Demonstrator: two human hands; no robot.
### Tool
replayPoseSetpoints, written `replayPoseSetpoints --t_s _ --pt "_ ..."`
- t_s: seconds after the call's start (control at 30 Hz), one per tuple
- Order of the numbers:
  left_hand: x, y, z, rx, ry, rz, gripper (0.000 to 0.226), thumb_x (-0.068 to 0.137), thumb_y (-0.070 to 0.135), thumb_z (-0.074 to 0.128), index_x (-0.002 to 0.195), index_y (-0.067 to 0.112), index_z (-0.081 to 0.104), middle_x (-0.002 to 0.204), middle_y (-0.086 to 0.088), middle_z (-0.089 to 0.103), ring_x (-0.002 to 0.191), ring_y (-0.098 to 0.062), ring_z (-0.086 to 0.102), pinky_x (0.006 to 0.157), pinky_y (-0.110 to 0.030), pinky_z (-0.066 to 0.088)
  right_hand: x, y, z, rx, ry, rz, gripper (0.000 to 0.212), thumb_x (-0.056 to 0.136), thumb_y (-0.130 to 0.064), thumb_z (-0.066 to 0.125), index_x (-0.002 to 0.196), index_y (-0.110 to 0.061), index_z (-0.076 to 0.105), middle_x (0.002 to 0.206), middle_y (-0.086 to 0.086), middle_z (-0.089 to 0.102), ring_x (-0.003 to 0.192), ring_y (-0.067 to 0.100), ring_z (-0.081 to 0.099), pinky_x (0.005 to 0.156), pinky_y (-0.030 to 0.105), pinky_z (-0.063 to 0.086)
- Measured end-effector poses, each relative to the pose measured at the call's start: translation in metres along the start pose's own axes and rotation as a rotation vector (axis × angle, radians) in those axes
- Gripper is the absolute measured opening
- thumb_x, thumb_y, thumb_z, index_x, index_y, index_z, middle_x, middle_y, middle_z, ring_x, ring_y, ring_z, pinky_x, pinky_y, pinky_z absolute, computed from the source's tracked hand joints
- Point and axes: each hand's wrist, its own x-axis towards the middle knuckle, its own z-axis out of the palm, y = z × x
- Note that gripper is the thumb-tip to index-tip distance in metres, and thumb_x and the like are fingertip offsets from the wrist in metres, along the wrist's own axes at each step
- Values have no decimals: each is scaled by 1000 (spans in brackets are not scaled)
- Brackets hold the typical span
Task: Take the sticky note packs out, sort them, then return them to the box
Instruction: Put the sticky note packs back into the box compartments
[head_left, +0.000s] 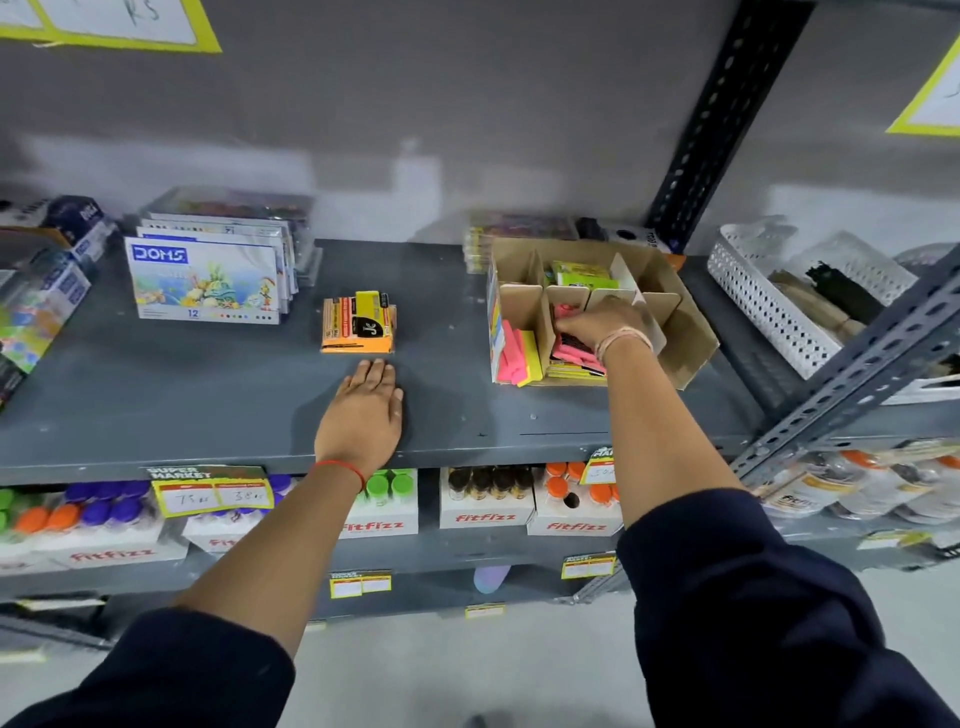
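A brown cardboard box (691, 332) with dividers stands on the grey shelf (208, 395). Pink and yellow sticky note packs (514, 353) stand in its left compartment, and green packs (584, 275) lie in a rear one. My right hand (602, 319) reaches into the middle compartment, fingers closed on a pink pack (571, 351). A small stack of orange and yellow packs (358, 323) lies on the shelf left of the box. My left hand (363, 410) rests flat on the shelf just in front of that stack, holding nothing.
DOMS colour boxes (205, 280) stand at the shelf's left. A white perforated basket (769, 301) sits on the adjoining shelf to the right, beyond a slotted metal upright (722, 114). Fitfizz bottle cartons (485, 499) fill the shelf below.
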Motion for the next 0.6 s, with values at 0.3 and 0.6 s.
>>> replayPoseSetpoints --t_s 0.3,0.6 --pt "-1 1 -2 4 1 8 47 99 20 24 143 5 23 155 -10 23 146 -22 15 120 -33 11 8 4 -15 -335 -166 -152 17 93 -15 43 89 -6 57 102 18 61 84 26 50 72 27 35" --pt "4 -7 -13 -29 -100 24 47 98 19 27 143 6 23 156 -9 21 146 -21 14 119 -31 14 -22 -90 -26 0 -201 -754 84 88 -41 56 148 -12 4 159 7 -2 146 24 -3 118 37 5"
